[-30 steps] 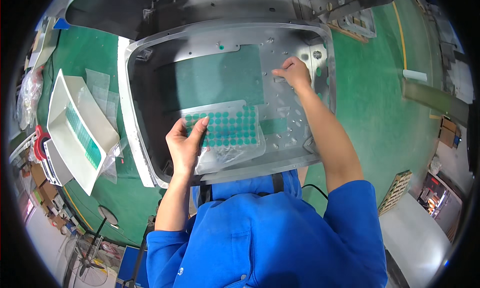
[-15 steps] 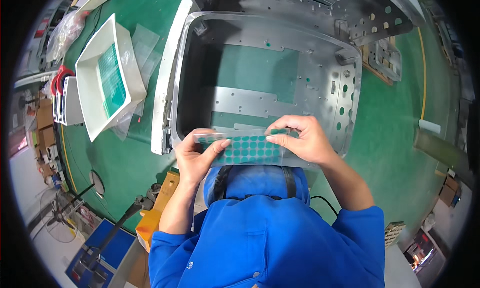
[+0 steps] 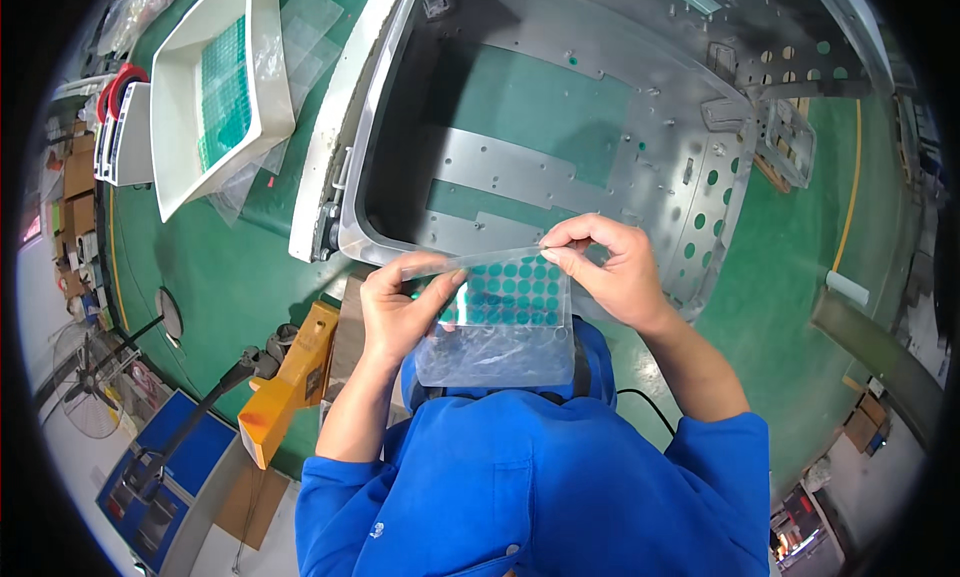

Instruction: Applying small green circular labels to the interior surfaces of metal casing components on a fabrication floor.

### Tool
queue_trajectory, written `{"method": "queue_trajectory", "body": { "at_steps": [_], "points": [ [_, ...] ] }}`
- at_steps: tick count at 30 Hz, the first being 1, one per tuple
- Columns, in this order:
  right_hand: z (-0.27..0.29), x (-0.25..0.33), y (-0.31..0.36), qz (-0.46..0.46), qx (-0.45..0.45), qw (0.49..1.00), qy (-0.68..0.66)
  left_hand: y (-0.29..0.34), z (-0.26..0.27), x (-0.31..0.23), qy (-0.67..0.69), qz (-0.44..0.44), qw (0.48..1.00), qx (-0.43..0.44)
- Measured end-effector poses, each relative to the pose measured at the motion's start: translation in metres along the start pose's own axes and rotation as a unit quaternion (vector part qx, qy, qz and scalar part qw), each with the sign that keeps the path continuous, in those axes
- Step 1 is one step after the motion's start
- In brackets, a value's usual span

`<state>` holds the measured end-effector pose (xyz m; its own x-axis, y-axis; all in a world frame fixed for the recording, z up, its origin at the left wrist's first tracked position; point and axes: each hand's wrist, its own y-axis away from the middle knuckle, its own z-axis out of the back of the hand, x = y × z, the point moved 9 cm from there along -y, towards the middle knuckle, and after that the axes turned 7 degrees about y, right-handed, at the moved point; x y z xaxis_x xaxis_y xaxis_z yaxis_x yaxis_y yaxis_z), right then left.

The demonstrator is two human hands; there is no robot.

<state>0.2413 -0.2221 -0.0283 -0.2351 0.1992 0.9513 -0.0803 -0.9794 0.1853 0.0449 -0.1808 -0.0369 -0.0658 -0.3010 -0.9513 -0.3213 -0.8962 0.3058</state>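
A sheet of round green stickers [image 3: 512, 292] is spread between my hands, in front of my lap. Clear plastic film [image 3: 495, 359], apparently a bag around the sheet, hangs below the dots. Its left side is gripped by my left hand [image 3: 398, 309], thumb on the front and fingers behind. At the upper right corner, my right hand [image 3: 615, 275] pinches the plastic edge between thumb and fingertips. Just beyond them lies a large metal housing [image 3: 500, 162], open toward me, with holes and studs in its walls.
On the left, a white bin [image 3: 270, 87] holds more green sheets [image 3: 225, 92], with loose clear bags [image 3: 305, 37] beside it. A yellow metal piece [image 3: 290, 382] stands at my lower left. One black cable [image 3: 650, 407] runs near my right side.
The sheet's right corner has been lifted slightly, and more clear plastic now hangs below the dots. The right fingers have shifted to the plastic's upper edge. My view has tilted toward me.
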Motion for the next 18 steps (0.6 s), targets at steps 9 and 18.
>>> {"method": "queue_trajectory", "body": {
  "at_steps": [9, 18],
  "points": [
    [-0.005, -0.016, -0.007, -0.05, 0.035, 0.998, -0.012, -0.006, 0.001, 0.017, 0.004, 0.079, 0.997, -0.002],
    [0.005, -0.027, -0.029, 0.044, -0.052, 0.994, 0.082, -0.012, 0.008, 0.031, 0.041, 0.078, 0.995, -0.04]
  ]
}}
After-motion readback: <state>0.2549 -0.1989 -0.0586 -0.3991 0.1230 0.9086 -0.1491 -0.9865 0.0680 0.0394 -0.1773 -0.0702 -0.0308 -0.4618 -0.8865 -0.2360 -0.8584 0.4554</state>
